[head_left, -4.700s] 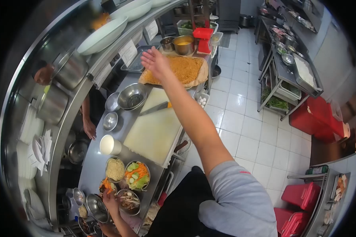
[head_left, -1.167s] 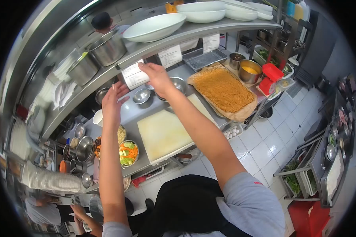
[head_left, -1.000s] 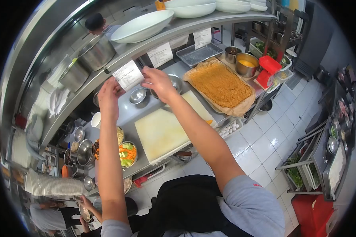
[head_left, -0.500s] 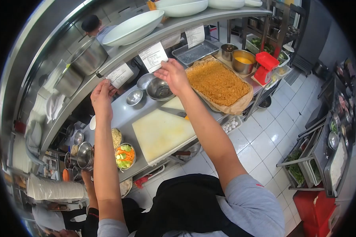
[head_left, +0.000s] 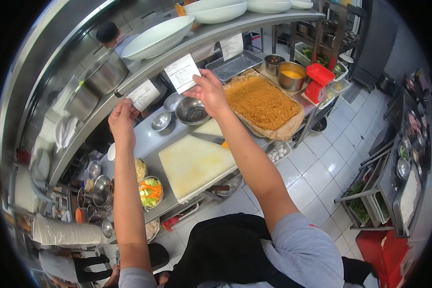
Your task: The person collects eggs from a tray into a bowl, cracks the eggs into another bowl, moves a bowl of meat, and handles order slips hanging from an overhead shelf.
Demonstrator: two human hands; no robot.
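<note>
My left hand (head_left: pixel 123 120) is closed, its thumb and fingertips pinching the lower left corner of a printed paper ticket (head_left: pixel 144 94) at the shelf's front edge. My right hand (head_left: pixel 208 92) pinches the right edge of a second ticket (head_left: pixel 180 73), held higher up with its print facing me. Further right, a third ticket (head_left: pixel 232 45) hangs from the shelf edge, touched by neither hand. Below my hands, steel bowls (head_left: pixel 192 110) and a white cutting board (head_left: pixel 194 163) sit on the counter.
A paper-lined tray of orange-brown crumbs (head_left: pixel 261 103) lies right of the bowls, near a pot of yellow liquid (head_left: pixel 292 76) and a red scale (head_left: pixel 318 84). White dishes (head_left: pixel 158 37) line the shelf. A bowl of cut vegetables (head_left: pixel 150 192) stands at the counter's left. Co-workers (head_left: pixel 57 264) are nearby.
My right hand has shifted slightly left and down with its ticket, which now faces me more fully. A co-worker's arm at the lower left has drawn back from the counter.
</note>
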